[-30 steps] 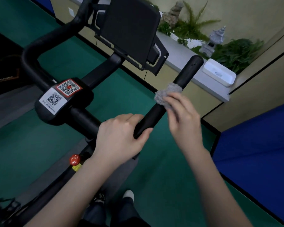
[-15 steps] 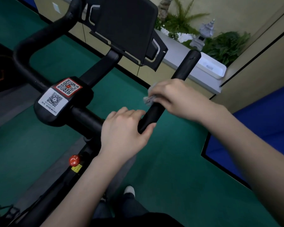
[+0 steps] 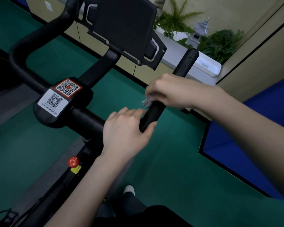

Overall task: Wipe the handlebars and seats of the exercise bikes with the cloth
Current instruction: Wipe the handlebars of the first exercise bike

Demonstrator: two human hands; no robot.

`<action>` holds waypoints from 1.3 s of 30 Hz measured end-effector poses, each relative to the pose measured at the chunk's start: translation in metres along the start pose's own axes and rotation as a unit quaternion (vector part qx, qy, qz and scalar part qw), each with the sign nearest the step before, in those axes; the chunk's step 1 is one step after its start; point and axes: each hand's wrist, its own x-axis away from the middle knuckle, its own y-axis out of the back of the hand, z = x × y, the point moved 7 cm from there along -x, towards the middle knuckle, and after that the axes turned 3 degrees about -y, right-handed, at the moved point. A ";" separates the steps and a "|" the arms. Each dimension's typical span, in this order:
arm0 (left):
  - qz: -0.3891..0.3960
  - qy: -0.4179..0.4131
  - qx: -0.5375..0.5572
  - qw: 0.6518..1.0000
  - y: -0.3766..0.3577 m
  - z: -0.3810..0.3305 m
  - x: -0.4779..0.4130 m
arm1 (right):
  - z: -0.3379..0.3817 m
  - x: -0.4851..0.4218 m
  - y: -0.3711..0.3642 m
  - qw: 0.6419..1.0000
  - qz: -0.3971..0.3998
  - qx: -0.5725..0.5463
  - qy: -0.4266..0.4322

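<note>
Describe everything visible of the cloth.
The cloth is grey and looks fuzzy, bunched into a wad. Only a small tuft shows, poking out beneath the right hand, which holds it wrapped against the black handlebar. The tuft sits just above the left hand, which grips the same bar lower down. The rest is hidden.

One view only, worn on the person's head. Wide-angle, facing forward and steeply down over the handlebar [image 3: 185, 63]. Very near: left hand [image 3: 126, 128] and right hand [image 3: 167, 90] sit mid-frame, forearms running in from the bottom edge, a shoe [image 3: 129, 190] directly below. Horizon tilted; the wall ledge [image 3: 172, 46] crosses the top right corner diagonally.
</note>
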 end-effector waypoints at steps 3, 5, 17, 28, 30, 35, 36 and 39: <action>0.001 -0.001 0.000 1.000 0.000 0.000 0.000 | -0.010 -0.005 0.007 0.999 -0.015 0.028 -0.028; 0.001 -0.001 0.002 1.000 0.000 0.001 0.000 | -0.012 -0.006 0.009 0.999 -0.024 0.021 -0.034; 0.015 0.002 0.026 1.000 0.002 -0.002 -0.007 | -0.027 0.046 -0.010 0.927 -0.342 -0.150 -0.047; 0.044 0.020 0.120 0.992 -0.013 -0.013 -0.036 | -0.027 0.077 -0.062 0.713 -0.622 -0.280 -0.161; 0.046 0.017 0.129 0.990 -0.014 -0.014 -0.037 | -0.027 0.077 -0.064 0.669 -0.648 -0.300 -0.204; 0.040 0.021 0.142 0.989 -0.016 -0.013 -0.038 | -0.012 0.081 -0.093 0.581 -0.649 -0.406 -0.277; 0.038 0.021 0.143 0.989 -0.016 -0.013 -0.038 | -0.015 0.078 -0.097 0.556 -0.643 -0.440 -0.291; 0.029 0.023 0.145 0.989 -0.016 -0.012 -0.038 | -0.032 0.070 -0.102 0.470 -0.617 -0.536 -0.332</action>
